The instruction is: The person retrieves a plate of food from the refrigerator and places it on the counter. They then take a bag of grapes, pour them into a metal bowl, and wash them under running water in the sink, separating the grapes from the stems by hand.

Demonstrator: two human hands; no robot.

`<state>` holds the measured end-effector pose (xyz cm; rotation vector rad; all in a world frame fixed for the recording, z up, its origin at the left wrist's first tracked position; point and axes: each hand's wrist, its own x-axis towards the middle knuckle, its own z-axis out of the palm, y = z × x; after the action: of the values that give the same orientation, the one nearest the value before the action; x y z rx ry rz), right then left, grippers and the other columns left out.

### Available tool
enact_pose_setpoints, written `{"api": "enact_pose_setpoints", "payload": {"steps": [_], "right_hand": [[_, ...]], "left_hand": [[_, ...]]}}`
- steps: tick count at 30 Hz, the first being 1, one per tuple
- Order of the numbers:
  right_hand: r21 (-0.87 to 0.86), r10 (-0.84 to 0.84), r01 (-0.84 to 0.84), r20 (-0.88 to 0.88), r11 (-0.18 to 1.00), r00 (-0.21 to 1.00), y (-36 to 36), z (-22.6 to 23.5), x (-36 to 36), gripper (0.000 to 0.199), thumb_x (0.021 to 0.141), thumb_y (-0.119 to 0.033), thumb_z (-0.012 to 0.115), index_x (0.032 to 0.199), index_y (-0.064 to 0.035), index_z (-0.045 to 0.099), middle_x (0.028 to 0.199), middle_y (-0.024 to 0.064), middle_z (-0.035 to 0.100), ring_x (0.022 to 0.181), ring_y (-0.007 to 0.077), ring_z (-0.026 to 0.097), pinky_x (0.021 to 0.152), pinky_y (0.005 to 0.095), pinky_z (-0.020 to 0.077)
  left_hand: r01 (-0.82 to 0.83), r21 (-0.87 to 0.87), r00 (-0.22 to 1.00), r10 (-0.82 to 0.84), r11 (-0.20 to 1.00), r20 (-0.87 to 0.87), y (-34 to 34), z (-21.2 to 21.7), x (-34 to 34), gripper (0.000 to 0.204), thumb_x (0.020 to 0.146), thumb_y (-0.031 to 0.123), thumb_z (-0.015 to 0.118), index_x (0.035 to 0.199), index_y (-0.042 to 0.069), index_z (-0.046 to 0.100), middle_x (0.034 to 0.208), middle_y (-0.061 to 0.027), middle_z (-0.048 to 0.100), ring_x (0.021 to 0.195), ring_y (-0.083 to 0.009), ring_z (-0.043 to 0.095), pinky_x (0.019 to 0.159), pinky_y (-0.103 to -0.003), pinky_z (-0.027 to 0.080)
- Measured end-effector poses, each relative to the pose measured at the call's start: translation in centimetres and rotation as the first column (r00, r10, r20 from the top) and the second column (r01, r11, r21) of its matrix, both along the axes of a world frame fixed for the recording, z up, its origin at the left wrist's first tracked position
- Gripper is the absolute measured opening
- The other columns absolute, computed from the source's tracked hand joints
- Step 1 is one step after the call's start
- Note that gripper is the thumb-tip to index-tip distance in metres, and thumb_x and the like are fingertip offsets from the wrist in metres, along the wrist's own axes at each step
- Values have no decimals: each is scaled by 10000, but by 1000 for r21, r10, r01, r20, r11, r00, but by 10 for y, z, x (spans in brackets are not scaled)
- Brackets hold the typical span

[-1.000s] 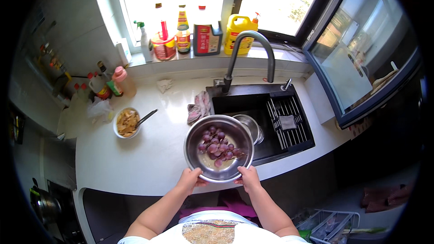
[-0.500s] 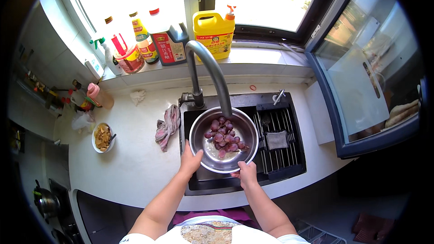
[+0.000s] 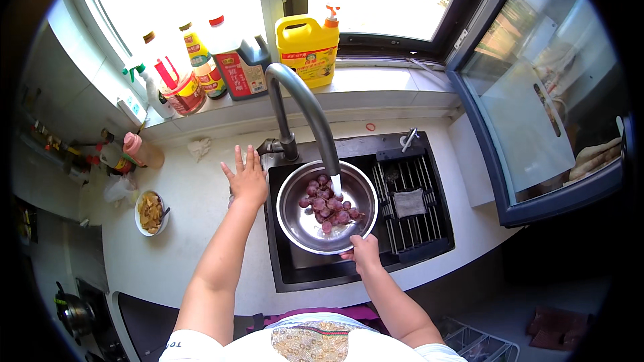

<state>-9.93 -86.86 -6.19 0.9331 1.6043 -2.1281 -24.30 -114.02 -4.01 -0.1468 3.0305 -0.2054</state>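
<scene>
My right hand (image 3: 364,253) grips the near rim of a round stainless steel bowl (image 3: 302,230), thumb over the edge. A bunch of red grapes (image 3: 325,208) lies inside the bowl, which is over the dark sink (image 3: 295,269). White water (image 3: 336,184) runs down from the curved grey faucet (image 3: 316,108) onto the grapes. My left hand (image 3: 247,179) is left of the faucet, fingers spread, holding nothing; its fingertips are close to the faucet's handle (image 3: 270,146). Whether they touch it I cannot tell. The cloth on the counter is mostly hidden beneath this hand.
A rack (image 3: 422,224) with a grey sponge (image 3: 409,204) covers the sink's right side. Left on the counter are a bowl of food (image 3: 145,226) and a pink-capped bottle (image 3: 142,150). Bottles and a yellow jug (image 3: 307,57) line the sill; an open window pane (image 3: 530,121) juts in at right.
My left hand has let go of the bowl and moved up and left to the faucet's handle, fingers spreading. Water now flows. My right hand still holds the bowl's rim.
</scene>
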Motion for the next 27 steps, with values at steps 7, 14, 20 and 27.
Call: {"api": "enact_pose_setpoints", "payload": {"steps": [7,14,20,27], "right_hand": [[14,-18,17,40,1000,999,-3,2,15,226,809,-42,470,996,75,522,752,159,631,537,207,632,429,270,526],[59,-27,22,72,998,997,3,-3,32,208,813,-51,470,977,63,530,734,149,630,522,196,621,420,269,517],[92,43,-53,102,994,994,17,-10,36,212,840,-126,545,988,25,548,707,117,631,495,176,606,413,261,499],[915,364,181,-317,361,876,8,-7,10,618,846,-266,629,1327,21,368,1283,246,466,1230,372,415,1031,439,320]], "left_hand": [[184,531,889,90,827,-448,6,-35,32,654,836,309,609,1352,-10,365,1406,-226,348,1312,-394,295,1067,-541,234],[-613,484,629,-15,-625,777,75,-40,150,475,816,29,551,1251,-36,370,1173,-212,519,1054,-335,576,871,-486,518],[-615,282,612,-219,-736,760,77,-70,165,492,743,-114,439,1223,-109,334,1195,-263,467,1084,-418,535,922,-565,475],[-561,459,674,-58,-689,737,78,-49,168,441,732,-131,428,1170,-122,383,1117,-260,517,981,-397,597,843,-555,526]]}}
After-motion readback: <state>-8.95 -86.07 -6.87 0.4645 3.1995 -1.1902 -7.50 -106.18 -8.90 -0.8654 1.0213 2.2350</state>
